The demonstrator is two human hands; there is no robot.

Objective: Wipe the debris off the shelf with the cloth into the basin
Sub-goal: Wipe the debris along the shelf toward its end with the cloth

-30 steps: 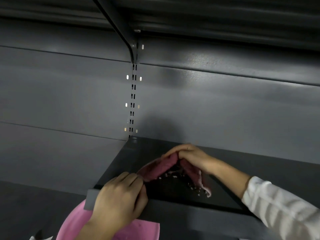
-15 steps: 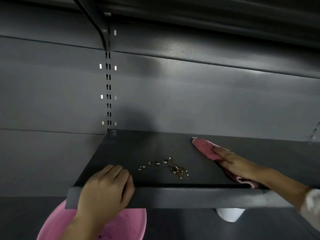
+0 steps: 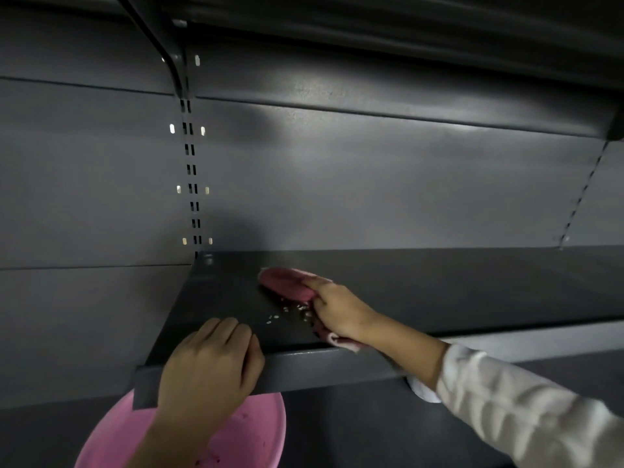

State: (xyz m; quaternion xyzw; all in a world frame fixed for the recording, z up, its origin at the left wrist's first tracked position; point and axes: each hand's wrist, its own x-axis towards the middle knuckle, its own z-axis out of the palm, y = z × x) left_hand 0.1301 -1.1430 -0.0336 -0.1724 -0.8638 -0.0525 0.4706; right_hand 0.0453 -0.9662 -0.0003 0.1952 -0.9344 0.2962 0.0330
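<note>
A dark grey metal shelf (image 3: 439,292) runs across the view. My right hand (image 3: 341,310) presses a dark pink cloth (image 3: 285,282) flat on it, just right of a small scatter of pale debris (image 3: 290,312). The cloth's far end sticks out past my fingers; its near end hangs at the shelf's front edge. My left hand (image 3: 211,363) lies over the shelf's front left lip, fingers curled on top. Below that corner sits a pink basin (image 3: 256,430), partly hidden by my left arm, with a few dark specks inside.
A slotted upright (image 3: 192,184) and bracket stand at the shelf's back left; a second upright (image 3: 580,194) is at the far right. Another shelf overhangs above. A white round object (image 3: 423,391) shows under the shelf beside my right forearm.
One second ago both hands held the cloth bunched around the debris. My left hand let go and now rests on the shelf lip. My right hand swept the cloth right, then back left to the debris.
</note>
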